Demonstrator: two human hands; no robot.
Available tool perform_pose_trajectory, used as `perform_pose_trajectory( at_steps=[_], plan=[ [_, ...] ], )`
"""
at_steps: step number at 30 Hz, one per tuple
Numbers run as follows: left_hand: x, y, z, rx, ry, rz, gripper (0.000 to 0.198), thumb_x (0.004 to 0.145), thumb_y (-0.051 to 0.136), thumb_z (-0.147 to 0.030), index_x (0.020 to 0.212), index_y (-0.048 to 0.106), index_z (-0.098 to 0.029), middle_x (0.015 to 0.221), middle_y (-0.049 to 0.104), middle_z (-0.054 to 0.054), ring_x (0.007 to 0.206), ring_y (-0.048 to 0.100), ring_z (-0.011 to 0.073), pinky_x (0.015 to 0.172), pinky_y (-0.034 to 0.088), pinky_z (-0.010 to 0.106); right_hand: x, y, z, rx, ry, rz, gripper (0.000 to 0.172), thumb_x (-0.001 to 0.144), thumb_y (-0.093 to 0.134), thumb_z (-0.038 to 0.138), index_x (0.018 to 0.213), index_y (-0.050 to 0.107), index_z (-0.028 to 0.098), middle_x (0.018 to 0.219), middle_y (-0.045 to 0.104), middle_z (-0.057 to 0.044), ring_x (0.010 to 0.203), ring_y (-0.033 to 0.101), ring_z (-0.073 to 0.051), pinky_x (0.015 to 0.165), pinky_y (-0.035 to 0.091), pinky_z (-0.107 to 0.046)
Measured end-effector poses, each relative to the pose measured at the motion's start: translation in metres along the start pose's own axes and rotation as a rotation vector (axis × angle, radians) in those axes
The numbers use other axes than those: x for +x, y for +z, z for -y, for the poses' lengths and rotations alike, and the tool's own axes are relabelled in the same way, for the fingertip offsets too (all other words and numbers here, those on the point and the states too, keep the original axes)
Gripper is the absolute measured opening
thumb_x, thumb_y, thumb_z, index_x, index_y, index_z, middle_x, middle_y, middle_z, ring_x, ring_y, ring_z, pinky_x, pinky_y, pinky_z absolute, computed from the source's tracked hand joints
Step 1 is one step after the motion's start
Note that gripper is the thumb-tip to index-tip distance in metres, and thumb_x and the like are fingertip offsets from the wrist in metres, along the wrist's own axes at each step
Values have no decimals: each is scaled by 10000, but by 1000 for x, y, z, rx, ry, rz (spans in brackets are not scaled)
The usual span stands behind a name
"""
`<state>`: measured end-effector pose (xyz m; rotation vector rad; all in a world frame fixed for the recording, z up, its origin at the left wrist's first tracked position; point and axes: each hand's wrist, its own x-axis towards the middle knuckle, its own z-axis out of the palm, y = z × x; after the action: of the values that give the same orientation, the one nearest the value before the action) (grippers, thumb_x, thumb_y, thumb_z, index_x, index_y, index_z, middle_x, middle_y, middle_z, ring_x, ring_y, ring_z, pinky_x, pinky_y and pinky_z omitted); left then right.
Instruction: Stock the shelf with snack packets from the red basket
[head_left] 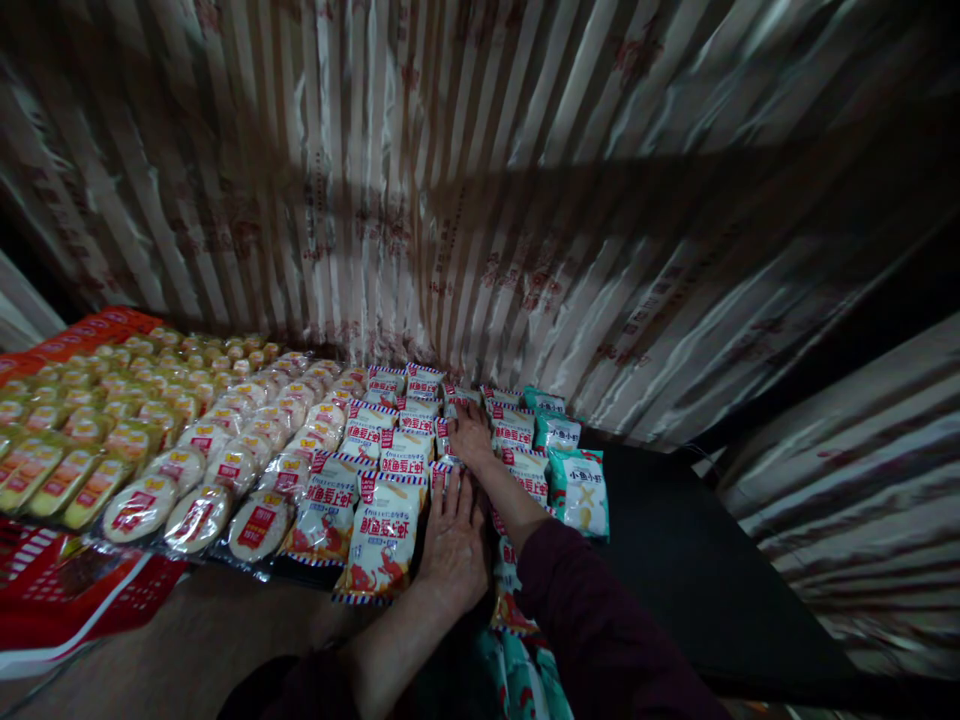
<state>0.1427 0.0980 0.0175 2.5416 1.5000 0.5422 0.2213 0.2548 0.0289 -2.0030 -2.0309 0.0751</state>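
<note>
Rows of white snack bags with red lettering lie on a dark table. My left hand rests flat on a bag near the front of these rows, its fingers spread and pointing away from me. Farther back, my right hand lies over other bags in the same column, fingers extended. Neither hand is closed round a bag. Teal snack bags form a short column to the right of the white ones. More teal bags are below, partly hidden by my right sleeve.
Round wrapped crackers and yellow wrapped snacks fill the left side. A red basket stands below them. Printed plastic sheeting hangs behind the dark table.
</note>
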Motion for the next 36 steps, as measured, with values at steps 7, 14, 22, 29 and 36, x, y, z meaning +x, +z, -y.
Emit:
perform_pose_trajectory(
  at_steps=[7,14,22,29,36],
  plan=[
    [2,1,4,27,-22,-24,642,859,428,-377,1420,358,-74,1516,267,191,1427,127,358,1154,126,573,-1,-1,4,16,53,15,472,926,371,307,1363,477,165,1472,384,-140,1336,363,-292,1074,295,-418],
    [1,-1,6,-30,-3,-65,593,842,457,-350,1375,432,-91,1496,322,187,1424,143,356,1146,165,592,-1,0,5,24,54,8,461,929,367,305,1356,484,179,1470,388,-130,1344,357,-272,1060,323,-401],
    [1,3,8,-59,0,-105,578,818,506,-330,1346,469,-98,1487,334,197,1419,174,349,1155,158,578,-1,1,4,30,43,1,451,922,380,314,1341,500,202,1446,427,-100,1339,363,-254,1072,320,-381],
    [4,1,10,4,-24,-114,571,850,485,-322,1368,434,-86,1481,334,213,1414,195,341,1148,207,542,-4,-1,6,44,51,0,457,924,377,307,1359,473,202,1463,399,-104,1346,350,-257,1074,322,-408],
    [6,-1,10,56,-50,-147,458,904,405,-289,1308,489,-89,1453,398,191,1414,225,305,1150,190,539,-13,-18,2,149,-82,-105,460,915,356,259,1332,503,132,1425,458,-111,1363,327,-239,1130,252,-406]
  ],
)
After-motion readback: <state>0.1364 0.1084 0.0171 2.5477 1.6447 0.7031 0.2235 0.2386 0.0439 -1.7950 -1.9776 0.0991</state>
